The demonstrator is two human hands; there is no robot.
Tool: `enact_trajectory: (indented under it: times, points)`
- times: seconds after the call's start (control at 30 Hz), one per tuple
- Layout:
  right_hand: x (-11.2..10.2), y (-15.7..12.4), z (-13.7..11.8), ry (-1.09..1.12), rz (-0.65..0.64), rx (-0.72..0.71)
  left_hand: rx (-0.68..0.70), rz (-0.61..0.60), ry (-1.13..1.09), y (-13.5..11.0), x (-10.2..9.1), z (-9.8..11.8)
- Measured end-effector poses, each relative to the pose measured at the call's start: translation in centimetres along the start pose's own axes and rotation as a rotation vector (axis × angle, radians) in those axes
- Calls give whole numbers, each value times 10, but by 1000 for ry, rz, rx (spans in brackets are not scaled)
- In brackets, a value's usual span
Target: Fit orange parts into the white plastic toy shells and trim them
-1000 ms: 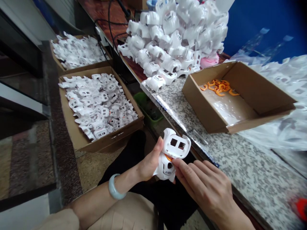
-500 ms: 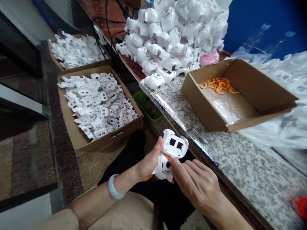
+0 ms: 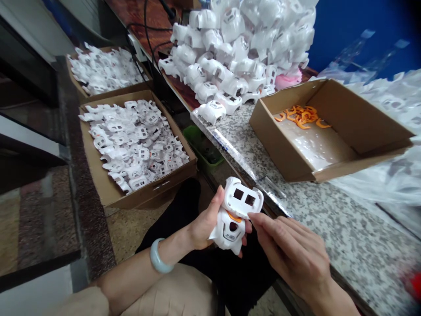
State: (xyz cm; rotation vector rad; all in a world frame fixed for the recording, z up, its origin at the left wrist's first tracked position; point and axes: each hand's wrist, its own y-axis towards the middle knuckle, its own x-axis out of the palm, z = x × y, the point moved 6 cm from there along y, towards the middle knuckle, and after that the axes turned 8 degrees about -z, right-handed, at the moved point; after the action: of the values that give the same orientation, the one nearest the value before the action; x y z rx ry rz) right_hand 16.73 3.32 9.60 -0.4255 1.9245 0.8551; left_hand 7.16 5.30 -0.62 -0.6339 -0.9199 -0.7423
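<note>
Head view: the left hand grips the white plastic housing, with an orange insert at its waist. The right hand is curled, fingertips at the housing's edge; whether it grips cannot be determined. Beyond both hands, a carton contains orange clips.

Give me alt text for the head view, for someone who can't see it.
A person's left hand holds a white shell with an orange strip, right hand at its edge. Ahead are a cardboard box of orange pieces and a heap of white shells; two boxes of white parts stand to the left.
</note>
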Motion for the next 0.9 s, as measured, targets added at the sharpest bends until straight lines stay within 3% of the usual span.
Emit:
enact_trajectory:
  times: [0.3, 0.6, 0.9]
  points:
    - [18, -3, -12, -141, -167, -73, 4, 20, -59, 0, -1, 1]
    - [32, -3, -17, -64, -155, 3, 27, 181, -20, -5, -3, 1]
    - [22, -13, -15, 114, -129, 65, 8, -11, -80, -5, 10, -3]
